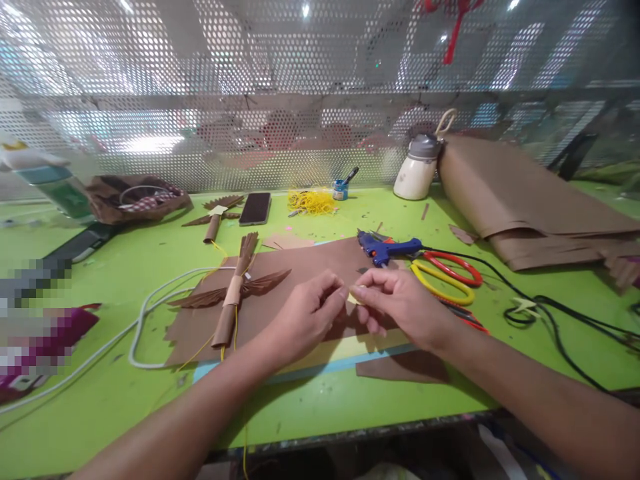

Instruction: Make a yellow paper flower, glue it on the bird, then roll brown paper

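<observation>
My hands are nearly together over the brown sheet (320,260): my right hand (407,307) is pinched on a small pale yellow piece (353,295), and my left hand (310,313) is curled just beside it, though I can't tell whether its fingertips grip the piece too. Off to my left, the pleated brown paper figure (233,293) lies across the sheet, apart from my fingers. The blue glue gun (387,249) and the yellow-handled scissors (443,283) sit near, beyond my right hand. A strip of green worktop (400,403) runs between the papers and the front edge, under my forearms.
</observation>
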Tool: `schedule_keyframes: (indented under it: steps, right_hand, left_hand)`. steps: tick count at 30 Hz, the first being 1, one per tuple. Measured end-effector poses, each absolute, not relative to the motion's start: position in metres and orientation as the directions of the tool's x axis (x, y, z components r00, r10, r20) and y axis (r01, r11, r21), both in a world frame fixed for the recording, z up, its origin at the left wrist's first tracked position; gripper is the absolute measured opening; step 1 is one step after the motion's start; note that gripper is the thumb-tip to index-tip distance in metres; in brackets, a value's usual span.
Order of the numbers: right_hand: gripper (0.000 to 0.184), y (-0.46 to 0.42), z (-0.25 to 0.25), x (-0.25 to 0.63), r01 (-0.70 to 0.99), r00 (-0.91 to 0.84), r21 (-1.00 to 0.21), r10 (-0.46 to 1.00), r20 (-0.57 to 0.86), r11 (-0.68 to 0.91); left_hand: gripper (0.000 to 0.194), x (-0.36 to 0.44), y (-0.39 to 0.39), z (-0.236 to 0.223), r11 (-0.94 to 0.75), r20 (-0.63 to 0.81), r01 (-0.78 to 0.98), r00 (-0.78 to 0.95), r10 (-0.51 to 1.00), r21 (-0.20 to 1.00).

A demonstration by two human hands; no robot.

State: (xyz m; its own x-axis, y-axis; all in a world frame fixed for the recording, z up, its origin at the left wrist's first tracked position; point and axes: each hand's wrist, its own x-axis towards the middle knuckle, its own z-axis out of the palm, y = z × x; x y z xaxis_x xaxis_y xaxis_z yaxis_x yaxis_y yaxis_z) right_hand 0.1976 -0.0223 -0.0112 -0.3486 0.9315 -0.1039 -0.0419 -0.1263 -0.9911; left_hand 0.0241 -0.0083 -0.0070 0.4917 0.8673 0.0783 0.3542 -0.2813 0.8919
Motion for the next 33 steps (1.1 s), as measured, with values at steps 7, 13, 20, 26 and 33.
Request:
schedule_keyframes:
  steps: [7, 13, 20, 26, 33]
  right_hand:
    - [0.027, -0.022, -0.009, 0.202, -0.096, -0.419, -0.986, 0.904, -0.083, -0.135]
    - [0.028, -0.023, -0.009, 0.2, -0.09, -0.431, -0.984, 0.897, -0.097, -0.15]
    - [0.032, -0.019, -0.01, 0.2, -0.215, -0.377, -0.957, 0.92, -0.102, -0.195]
    - [0.029, -0.022, -0.008, 0.199, -0.155, -0.439, -0.978, 0.896, -0.061, -0.142]
    - [0.03, -0.025, -0.008, 0.194, -0.205, -0.432, -0.971, 0.902, -0.024, -0.124]
  left_hand:
    - [0.032, 0.02, -0.008, 0.001, -0.07, -0.107, 0.246, 0.636, 0.764, 0.967]
    - [0.033, 0.022, -0.009, 0.002, -0.02, -0.157, 0.269, 0.62, 0.769, 0.963]
    - [0.033, 0.021, -0.009, -0.001, 0.134, -0.189, 0.137, 0.575, 0.796, 0.981]
    - [0.035, 0.023, -0.01, -0.007, 0.07, -0.104, 0.081, 0.554, 0.826, 0.994]
    - [0.035, 0.025, -0.017, -0.006, -0.139, 0.036, 0.191, 0.464, 0.885, 0.972]
